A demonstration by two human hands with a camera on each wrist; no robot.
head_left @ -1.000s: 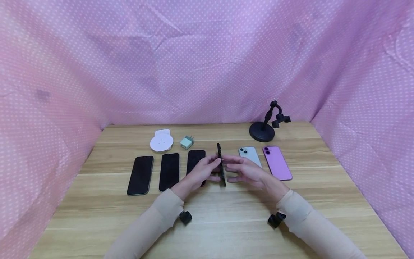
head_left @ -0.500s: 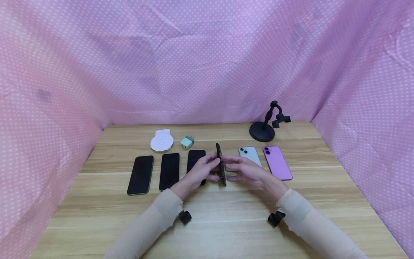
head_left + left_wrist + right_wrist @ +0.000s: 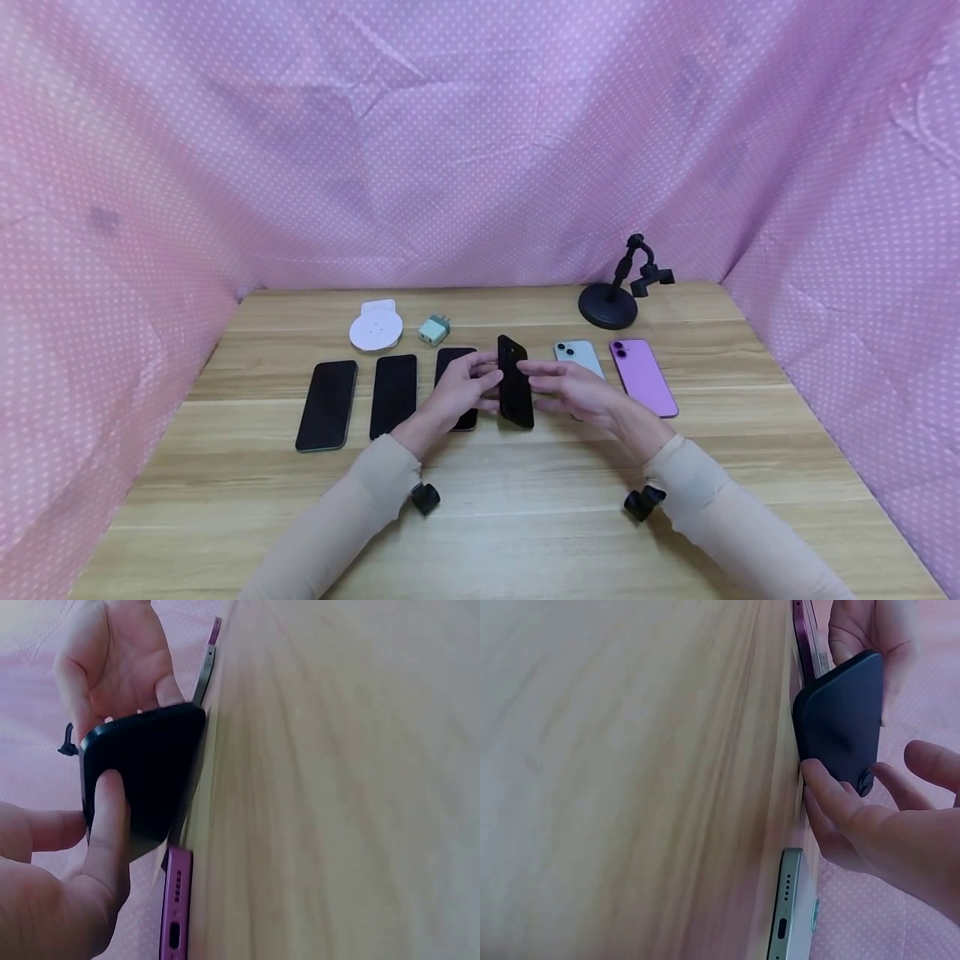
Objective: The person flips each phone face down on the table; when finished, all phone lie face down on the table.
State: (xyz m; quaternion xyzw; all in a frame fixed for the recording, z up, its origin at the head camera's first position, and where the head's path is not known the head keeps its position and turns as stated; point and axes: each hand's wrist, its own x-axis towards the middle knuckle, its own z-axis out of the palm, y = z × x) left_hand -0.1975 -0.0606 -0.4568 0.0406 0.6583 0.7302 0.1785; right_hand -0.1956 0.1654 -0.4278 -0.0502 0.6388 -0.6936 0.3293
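A black smartphone [image 3: 516,392] stands tilted on edge between the two hands, above the middle of the table. My left hand [image 3: 453,393] pinches its left side; in the left wrist view the thumb [image 3: 110,814] lies across the dark flat face. On the other side, fingertips of my right hand [image 3: 581,390] touch the phone, while its thumb [image 3: 928,760] stands apart in the right wrist view. Behind the left hand, a dark-screened phone [image 3: 447,360] with a purple frame is partly covered. A pale blue phone [image 3: 583,353], partly hidden by the right hand, lies beside a purple phone [image 3: 643,377].
Two more dark-screened phones, one at far left [image 3: 327,406] and one beside it [image 3: 393,392], lie on the wooden table [image 3: 517,517]. Farther back are a white round charger [image 3: 376,329], a pale green plug adapter [image 3: 433,330] and a black phone stand [image 3: 609,305].
The black smartphone has turned from nearly edge-on to the head camera to showing a broad dark face. My left hand has shifted slightly left; the other items stay put.
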